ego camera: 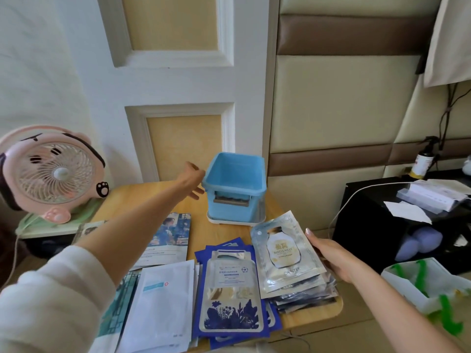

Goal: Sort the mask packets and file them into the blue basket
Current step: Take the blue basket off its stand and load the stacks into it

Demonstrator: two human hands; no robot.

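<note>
Mask packets sit in piles on the near half of the wooden table [204, 233]: white pile [163, 301], blue pile [229, 289], silver stack [288, 256] at the right edge. Blue basket [235, 184] stands at the back, looks empty. R hand [334, 258] pinches the silver stack's rim. L hand [192, 179] has fingers apart at the basket's side, contact unclear. Risk: slick stack fans out & slides off the table if lifted w/ one hand.

Fuzzy cream left sleeve [51, 296]; long glossy pale nail [308, 231] on right grip [334, 258].
</note>
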